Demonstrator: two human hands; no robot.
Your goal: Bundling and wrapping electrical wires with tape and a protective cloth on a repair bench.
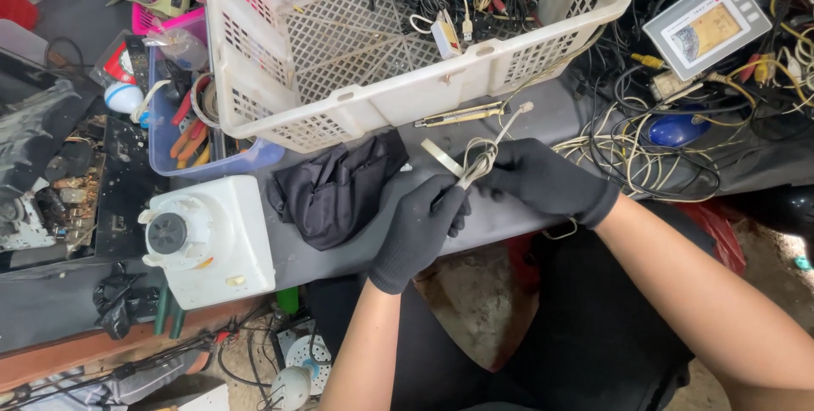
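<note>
From the head camera, two black-gloved hands are meeting over the grey worktop. The left hand (420, 224) is closing its fingers narrowly around the lower end of one thin, cream-white cable bundle (479, 161), while the right hand (543, 180) is gripping the same bundle from the other side, fingers curled tight. The bundle is sitting between the two hands, touching both; it is looking like a small looped coil of pale wire, with a flat pale strip sticking out to its left and a single strand with a small plug tip (526, 107) rising away from the hands.

Just left of the left hand, one crumpled black cloth (335, 190) is lying. Beyond both hands, one white perforated plastic basket (398, 89) is holding dark tangled cables. Further left of the cloth, one white boxy plastic appliance base (212, 237) is standing. Beyond the right hand, a pile of loose cream cords (627, 152) is spreading.
</note>
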